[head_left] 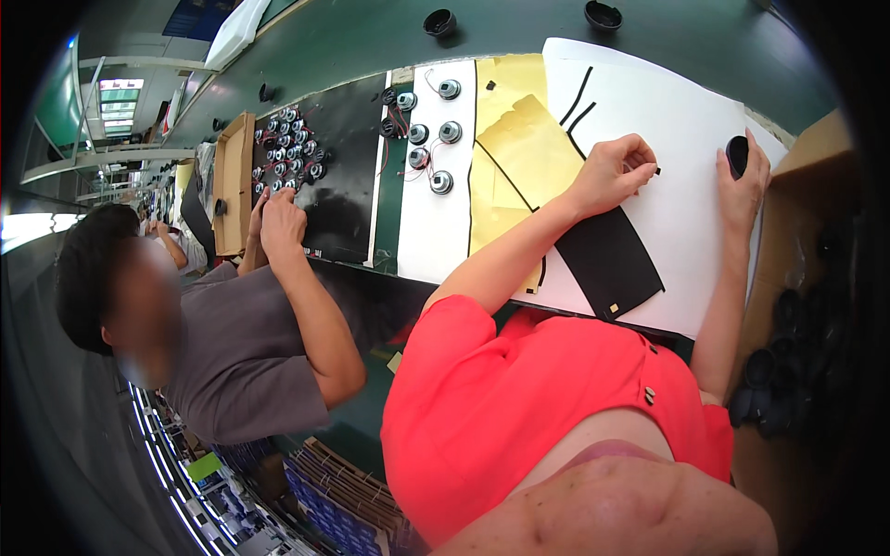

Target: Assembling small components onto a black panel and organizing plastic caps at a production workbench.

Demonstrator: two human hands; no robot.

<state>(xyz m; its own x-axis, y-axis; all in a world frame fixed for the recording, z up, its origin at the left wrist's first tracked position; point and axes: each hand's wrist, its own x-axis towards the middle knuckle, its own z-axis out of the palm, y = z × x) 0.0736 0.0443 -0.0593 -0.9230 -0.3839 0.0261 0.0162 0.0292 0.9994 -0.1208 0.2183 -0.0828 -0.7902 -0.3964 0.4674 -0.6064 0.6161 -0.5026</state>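
Observation:
Pinched between the thumb and fingertips of my left hand [610,176] is a small black pad [658,170], held over the white sheet [691,250]. My right hand [743,190] grips a black rounded plastic shell [737,157] near the sheet's right edge. Under my left wrist lies a wide black foam-like sheet [612,264] with a small yellow square showing near its lower end. Thin black strips [577,97] rest beyond my left hand. Yellow backing paper [519,139] spreads to the left, crossed by narrow black strips.
Several small speakers with wires [450,132] stand left of the yellow paper. A co-worker [246,343] handles more speakers on a black mat [348,176]. Two black cups [440,23] sit at the far side. A cardboard box [816,153] with black shells borders the right.

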